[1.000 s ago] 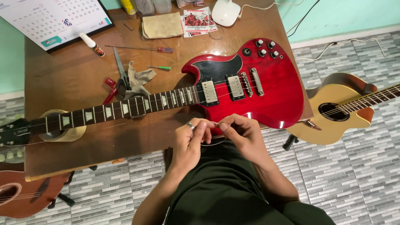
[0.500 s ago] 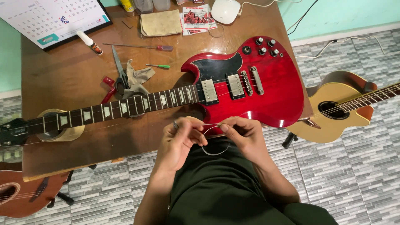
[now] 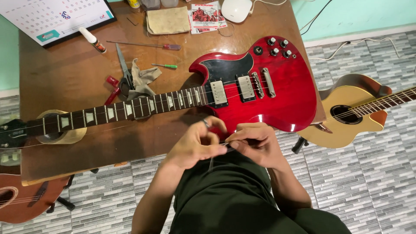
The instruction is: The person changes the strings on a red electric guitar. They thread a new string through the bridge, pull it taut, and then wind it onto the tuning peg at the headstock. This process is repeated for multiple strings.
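At table's edge | left hand [image 3: 197, 145] and right hand [image 3: 255, 145] pinch thin guitar string [image 3: 211, 164] | red electric guitar [image 3: 260, 89] just beyond

Guitar string [image 3: 211, 164]: thin, barely resolved; only a short grey length visible below left hand [image 3: 197, 145] and right hand [image 3: 255, 145], rest hidden between pinching fingertips. Grip detail too small to tell.

Relative to red electric guitar [image 3: 260, 89]:
- Headstock [image 3: 11, 132] at far end of neck, cut by left edge.
- Roll of tape [image 3: 60, 130] under neck, partly covered.
- Brown acoustic guitar [image 3: 19, 199] below headstock, cut by left edge.
- Tan acoustic guitar [image 3: 351, 112] beside body, neck cut by right edge.
- Calendar [image 3: 52, 17], bottles [image 3: 149, 3], white device [image 3: 236, 8] beyond body, cut by top edge.
- Scissors [image 3: 123, 71] above neck, handles partly under grey rag [image 3: 143, 78].
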